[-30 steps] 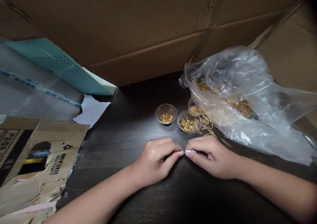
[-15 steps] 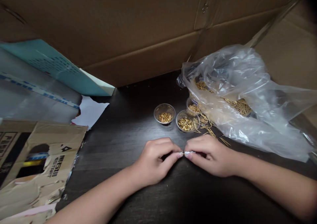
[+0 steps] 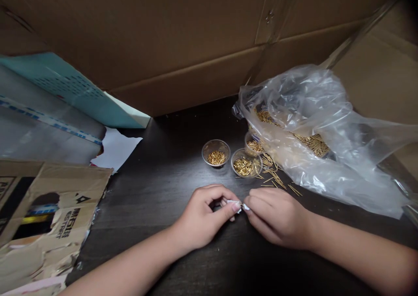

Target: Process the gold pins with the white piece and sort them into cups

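Note:
My left hand (image 3: 206,215) and my right hand (image 3: 279,217) meet over the dark table, thumb and forefinger pinched on each side. Between their fingertips is a thin brass pin (image 3: 242,205), mostly covered by the fingers. White scraps, like paper or tape, show at both hands' fingertips; whether they are wrapped on the fingers or held is unclear. Just beyond the hands stand a clear cup (image 3: 247,164) and a second clear cup (image 3: 216,153), both with short brass pieces inside. Loose long brass pins (image 3: 274,178) lie beside my right hand.
A crumpled clear plastic bag (image 3: 342,174) with many brass pins spreads over the right side, partly covering a third cup (image 3: 254,146). Cardboard walls (image 3: 183,39) close off the back and right. A torn carton (image 3: 78,187) and white paper (image 3: 119,147) sit left.
My right hand has turned and dropped slightly, its fingers more curled over. More of the white scrap now shows at my left thumb, less at my right fingers. The view has shifted slightly.

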Demonstrator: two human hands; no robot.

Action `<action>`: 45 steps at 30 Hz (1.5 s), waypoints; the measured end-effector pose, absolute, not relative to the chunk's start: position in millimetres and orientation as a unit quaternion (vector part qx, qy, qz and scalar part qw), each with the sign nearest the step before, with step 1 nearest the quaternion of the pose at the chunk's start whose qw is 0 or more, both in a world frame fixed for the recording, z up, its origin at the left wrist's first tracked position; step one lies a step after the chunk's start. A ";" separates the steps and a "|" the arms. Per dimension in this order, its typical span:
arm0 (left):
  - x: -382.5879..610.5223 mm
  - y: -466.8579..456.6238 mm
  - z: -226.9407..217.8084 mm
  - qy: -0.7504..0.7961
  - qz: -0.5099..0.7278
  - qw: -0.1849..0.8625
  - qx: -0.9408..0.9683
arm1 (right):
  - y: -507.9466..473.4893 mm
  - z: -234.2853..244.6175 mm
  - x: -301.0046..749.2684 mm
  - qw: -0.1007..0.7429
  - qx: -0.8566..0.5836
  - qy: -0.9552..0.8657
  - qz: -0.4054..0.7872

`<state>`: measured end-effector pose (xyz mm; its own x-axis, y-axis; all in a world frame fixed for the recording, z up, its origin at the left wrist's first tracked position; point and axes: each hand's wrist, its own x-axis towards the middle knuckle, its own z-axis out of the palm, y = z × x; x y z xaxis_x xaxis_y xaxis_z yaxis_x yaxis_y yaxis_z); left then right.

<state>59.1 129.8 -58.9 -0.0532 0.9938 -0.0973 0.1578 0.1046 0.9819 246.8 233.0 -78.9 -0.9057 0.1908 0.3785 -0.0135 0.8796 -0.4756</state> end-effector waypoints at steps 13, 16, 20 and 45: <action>60.4 131.6 -61.5 0.526 0.481 0.569 0.409 | 239.2 -75.7 243.3 0.155 -0.102 -0.780 0.598; 59.9 131.8 -61.2 0.531 0.477 0.572 0.405 | 240.9 -79.2 242.1 0.158 -0.108 -0.774 0.603; 60.7 131.9 -61.4 0.534 0.473 0.572 0.405 | 244.3 -78.9 240.7 0.148 -0.105 -0.774 0.607; 61.5 119.7 -61.1 0.564 0.430 0.267 0.653 | 246.5 -78.6 248.3 0.175 0.000 -0.951 0.254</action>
<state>61.5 119.7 -61.1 -0.0045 0.9656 0.2600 0.5061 -0.2221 0.8334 248.3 246.5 -78.6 -0.9390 0.0884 0.3324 -0.0891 0.8709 -0.4834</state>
